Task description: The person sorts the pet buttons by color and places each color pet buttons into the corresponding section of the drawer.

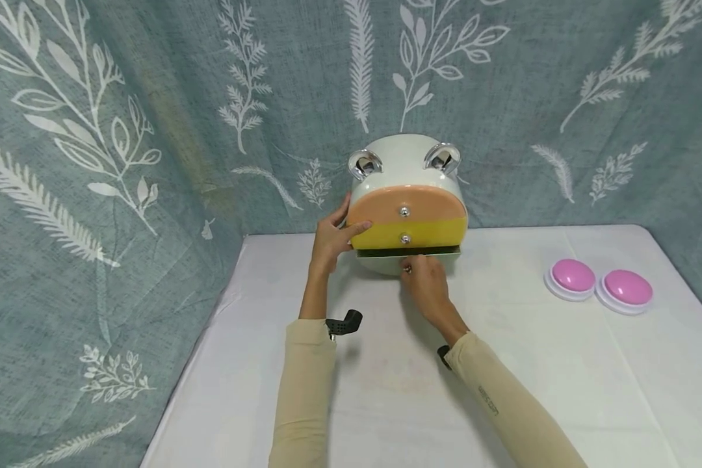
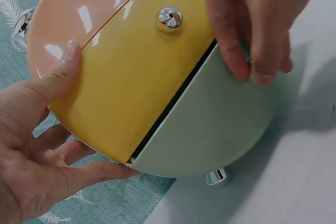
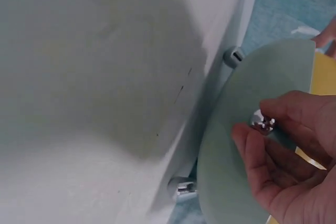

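A small rounded drawer cabinet (image 1: 409,156) with a white body and two silver ring-shaped ears stands at the back of the table. Its front has an orange drawer (image 1: 374,207), a yellow drawer (image 1: 439,233) and a pale green bottom drawer (image 2: 205,114), which is pulled out slightly, with a dark gap above it. My left hand (image 1: 331,240) grips the cabinet's left side, thumb on the front face, fingers around the edge. Between thumb and fingers, my right hand (image 1: 427,286) pinches the green drawer's silver knob (image 3: 262,123). The drawer's inside is hidden.
Two pink push-button domes (image 1: 573,275) on white bases stand side by side at the table's right. A blue-green curtain (image 1: 304,78) with white leaf patterns hangs right behind the cabinet and along the left side. Silver feet (image 2: 216,177) hold the cabinet above the white tabletop (image 1: 380,403).
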